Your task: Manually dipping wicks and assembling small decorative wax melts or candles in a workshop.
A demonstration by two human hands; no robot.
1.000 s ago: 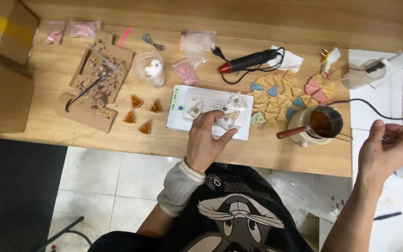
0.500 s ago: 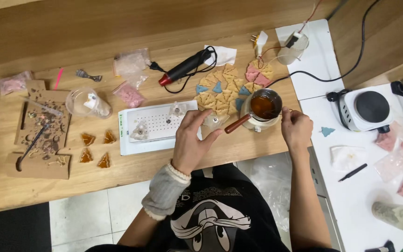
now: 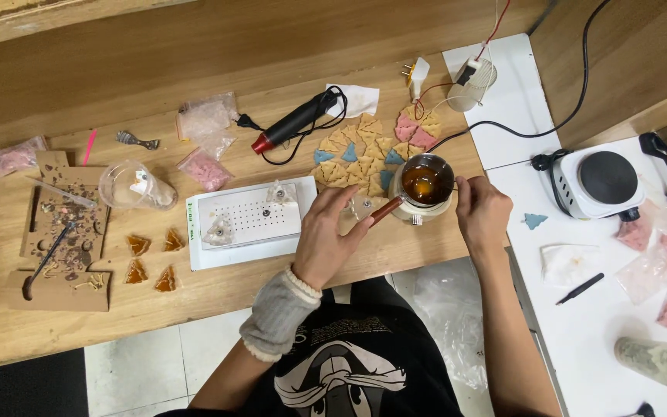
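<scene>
My left hand (image 3: 332,241) is curled round a small clear triangular mould (image 3: 362,207), held just right of a white perforated tray (image 3: 245,245) and against the wooden handle (image 3: 384,210) of a small pot. The pot (image 3: 426,185) holds amber liquid and stands on the wooden table near its front edge. My right hand (image 3: 483,216) grips the pot's right side with its fingertips at the rim. Two more clear moulds (image 3: 218,230) lie on the tray.
Amber triangles (image 3: 148,261) lie left of the tray. Behind the pot are tan, blue and pink triangular pieces (image 3: 364,153) and a black and red heat gun (image 3: 293,123). A hot plate (image 3: 604,181) stands on the white table. A cardboard sheet (image 3: 63,239) with scraps lies far left.
My left hand lifted off the white tray and moved right to the pot with a clear mould. My right hand came in from the right and took hold of the pot.
</scene>
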